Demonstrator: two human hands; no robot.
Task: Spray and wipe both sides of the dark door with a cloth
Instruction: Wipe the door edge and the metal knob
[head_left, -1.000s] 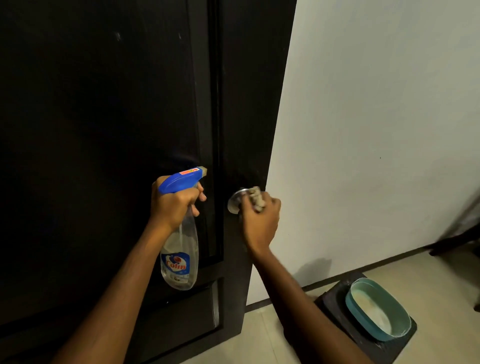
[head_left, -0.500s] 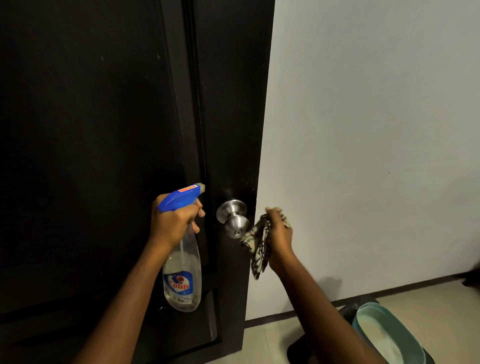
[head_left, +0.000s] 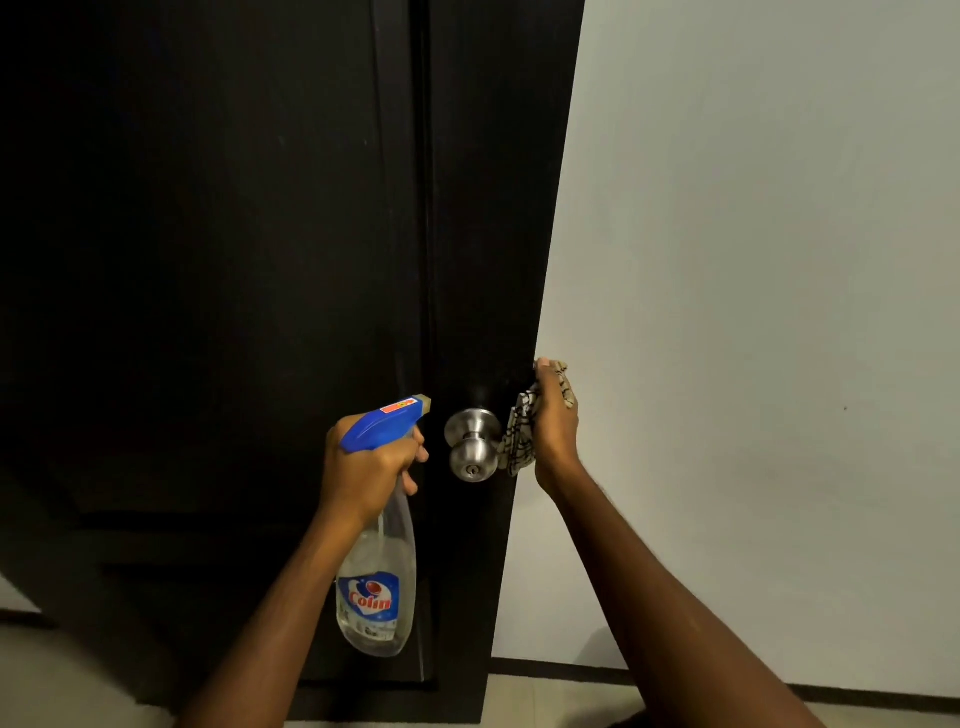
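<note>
The dark door (head_left: 234, 260) fills the left half of the view, with its free edge running down the middle. A steel knob (head_left: 471, 446) sticks out near that edge. My left hand (head_left: 366, 465) grips a clear spray bottle (head_left: 376, 587) by its blue trigger head, nozzle pointing at the door just left of the knob. My right hand (head_left: 556, 421) holds a patterned cloth (head_left: 522, 434) against the door's edge, right beside the knob. Part of the cloth hangs down below the hand.
A pale wall (head_left: 753, 312) takes up the right half, with a dark skirting strip (head_left: 727, 683) along its foot. Light floor tiles (head_left: 47, 680) show at the bottom left.
My right hand has left the knob and risen with the cloth to the door's edge. The left hand with the bottle stayed near the knob. The view has shifted, and the teal tub is out of sight.
</note>
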